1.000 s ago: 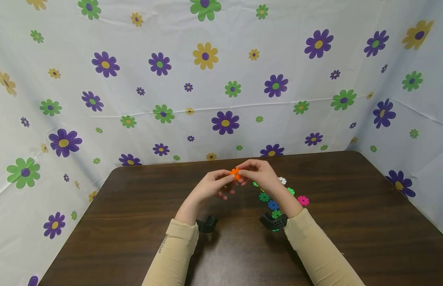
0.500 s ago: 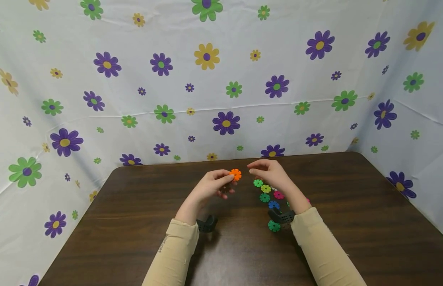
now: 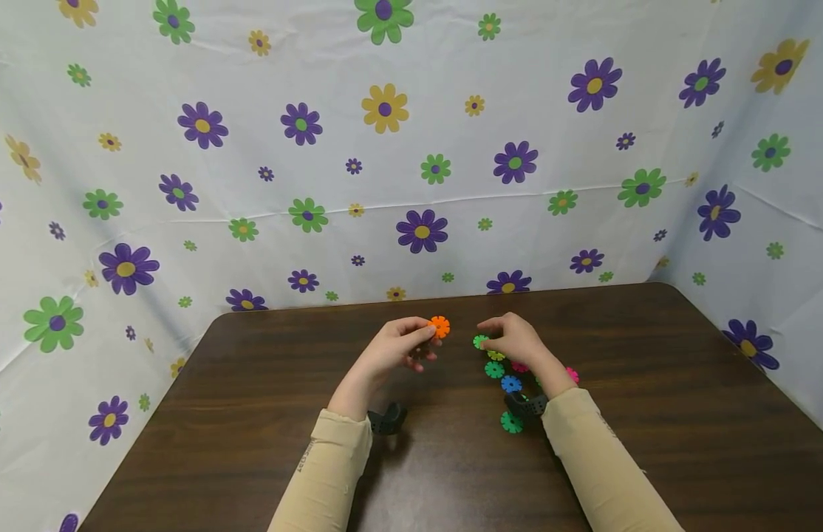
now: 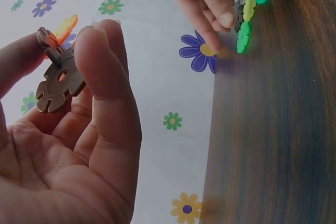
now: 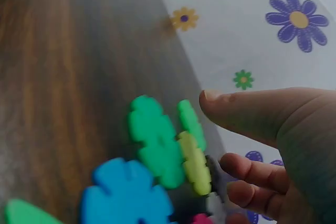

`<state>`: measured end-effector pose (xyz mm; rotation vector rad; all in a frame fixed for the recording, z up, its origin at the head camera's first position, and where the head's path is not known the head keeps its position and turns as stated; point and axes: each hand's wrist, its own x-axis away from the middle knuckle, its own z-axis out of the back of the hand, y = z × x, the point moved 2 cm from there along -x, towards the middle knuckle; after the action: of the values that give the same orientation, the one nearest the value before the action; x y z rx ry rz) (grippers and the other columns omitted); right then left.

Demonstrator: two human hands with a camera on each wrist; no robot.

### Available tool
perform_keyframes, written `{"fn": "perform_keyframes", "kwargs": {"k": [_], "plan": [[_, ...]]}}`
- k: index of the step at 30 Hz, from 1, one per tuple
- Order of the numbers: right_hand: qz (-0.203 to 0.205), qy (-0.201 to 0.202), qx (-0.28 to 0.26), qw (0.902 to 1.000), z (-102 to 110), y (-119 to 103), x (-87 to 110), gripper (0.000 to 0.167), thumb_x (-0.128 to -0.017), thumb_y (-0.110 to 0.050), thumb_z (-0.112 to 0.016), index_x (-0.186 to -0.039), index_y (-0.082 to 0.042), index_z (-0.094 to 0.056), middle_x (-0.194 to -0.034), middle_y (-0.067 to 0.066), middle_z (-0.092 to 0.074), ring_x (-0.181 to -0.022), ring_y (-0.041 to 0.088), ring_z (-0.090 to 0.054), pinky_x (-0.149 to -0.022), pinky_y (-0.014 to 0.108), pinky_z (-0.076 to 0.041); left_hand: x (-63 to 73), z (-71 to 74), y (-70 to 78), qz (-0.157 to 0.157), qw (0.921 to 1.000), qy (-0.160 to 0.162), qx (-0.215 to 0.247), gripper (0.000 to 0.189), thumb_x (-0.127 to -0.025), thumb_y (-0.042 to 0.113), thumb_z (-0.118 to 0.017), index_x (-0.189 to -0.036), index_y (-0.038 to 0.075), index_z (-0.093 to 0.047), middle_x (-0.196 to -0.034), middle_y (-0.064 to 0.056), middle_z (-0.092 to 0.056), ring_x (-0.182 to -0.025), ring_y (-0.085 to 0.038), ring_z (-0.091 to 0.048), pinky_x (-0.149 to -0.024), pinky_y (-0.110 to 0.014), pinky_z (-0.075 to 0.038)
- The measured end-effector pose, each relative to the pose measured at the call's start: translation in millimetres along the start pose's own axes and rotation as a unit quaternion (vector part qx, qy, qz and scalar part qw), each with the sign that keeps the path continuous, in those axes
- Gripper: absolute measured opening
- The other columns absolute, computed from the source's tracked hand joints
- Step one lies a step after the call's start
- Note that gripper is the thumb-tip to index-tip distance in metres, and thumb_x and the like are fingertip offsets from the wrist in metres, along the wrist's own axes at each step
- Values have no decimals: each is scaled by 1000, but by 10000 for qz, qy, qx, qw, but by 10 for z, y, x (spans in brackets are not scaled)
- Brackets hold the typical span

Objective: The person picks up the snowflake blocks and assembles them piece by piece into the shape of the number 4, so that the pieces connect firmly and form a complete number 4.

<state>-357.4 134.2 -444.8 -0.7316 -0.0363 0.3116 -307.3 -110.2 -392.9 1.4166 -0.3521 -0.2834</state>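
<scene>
My left hand [image 3: 394, 347] pinches an orange notched flower-shaped disc [image 3: 440, 326] and a brown disc [image 4: 60, 80] slotted together at an angle. In the left wrist view, the brown disc sits between thumb and fingers, with the orange disc behind it. My right hand [image 3: 520, 343] hovers over loose discs on the table, thumb and fingers apart. Nearest to it are a light green disc [image 5: 190, 123], a yellow disc [image 5: 195, 163] and a dark disc [image 5: 214, 174], partly hidden by other discs. No disc shows between the right thumb and fingers.
More loose discs lie on the dark wooden table [image 3: 252, 414]: a green one [image 3: 494, 369], a blue one [image 3: 511, 383], a pink one [image 3: 572, 375] and another green one [image 3: 511, 422] near the right wrist strap. A flower-printed white curtain [image 3: 358, 244] stands behind the table.
The right hand has let go of the orange disc, moved right and come down toward the loose discs. The left hand stays in about the same place, still holding the joined discs.
</scene>
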Motion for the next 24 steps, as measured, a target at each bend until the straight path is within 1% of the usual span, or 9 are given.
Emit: {"fn": "perform_keyframes", "kwargs": {"k": [3, 6, 8, 10, 13, 15, 20, 22, 24], "plan": [[9, 49, 201, 9998, -30, 20, -12, 39, -85, -16, -75, -121, -3, -67, -107, 14, -59, -95, 29, -55, -85, 48, -47, -6, 0, 7, -49, 10000, 7, -21, 28, -97, 27, -60, -110, 3, -64, -93, -7, -69, -87, -36, -66, -61, -33, -55], [-153, 50, 322, 9994, -61, 19, -7, 38, -85, -17, -75, -121, -6, -68, -109, 14, -56, -92, 28, -54, -83, 46, -47, -2, 4, 3, -13, 10000, 33, -16, 29, -98, 27, -60, -112, 2, -64, -96, -11, -69, -87, -36, -66, -61, -33, -54], [-263, 44, 370, 9990, -75, 15, 2, 36, -85, -18, -75, -119, -7, -70, -110, 15, -54, -91, 27, -53, -81, 45, -46, 8, 8, 4, 10, 10000, 57, 7, 29, -98, 26, -59, -113, 1, -64, -98, -14, -68, -84, -33, -67, -62, -34, -55], [-315, 70, 418, 9986, -87, 11, 11, 33, -85, -19, -75, -116, -9, -71, -110, 14, -52, -89, 26, -53, -79, 44, -46, 15, 8, 2, 20, 10000, 83, 30, 30, -98, 26, -59, -113, 0, -63, -97, -14, -68, -82, -30, -67, -62, -35, -55], [-235, 138, 501, 9984, -97, 13, 18, 30, -84, -18, -76, -112, -8, -72, -107, 14, -53, -87, 26, -53, -78, 44, -46, 18, 6, -1, -28, 10000, 68, 49, 30, -98, 25, -59, -114, 0, -63, -94, -10, -69, -80, -28, -67, -63, -36, -55], [-184, 175, 534, 9983, -98, 10, 16, 29, -83, -18, -76, -110, -8, -72, -106, 13, -53, -86, 26, -53, -80, 45, -46, 18, 6, -3, -44, 10000, 54, 68, 30, -98, 25, -60, -114, 1, -63, -92, -8, -69, -81, -29, -67, -63, -36, -55], [-96, 239, 459, 9986, -101, 9, -1, 28, -81, -17, -78, -106, -8, -70, -105, 12, -53, -87, 27, -53, -82, 46, -46, 24, 14, -3, -65, 9999, 73, 53, 29, -98, 26, -59, -114, 3, -64, -102, -20, -67, -87, -37, -66, -63, -36, -54], [-39, 275, 390, 9989, -105, 12, -7, 25, -81, -15, -77, -104, -7, -69, -102, 12, -54, -86, 26, -53, -81, 46, -46, 26, 15, -3, -72, 9999, 86, 33, 29, -98, 27, -59, -114, 3, -64, -103, -21, -67, -87, -37, -65, -63, -35, -54], [4, 314, 304, 9990, -107, 11, -10, 22, -82, -12, -76, -101, -7, -69, -99, 10, -55, -85, 25, -53, -80, 45, -46, 28, 15, 0, -88, 9999, 86, 10, 30, -98, 27, -59, -114, 2, -64, -99, -16, -68, -83, -33, -66, -63, -35, -54]]}}
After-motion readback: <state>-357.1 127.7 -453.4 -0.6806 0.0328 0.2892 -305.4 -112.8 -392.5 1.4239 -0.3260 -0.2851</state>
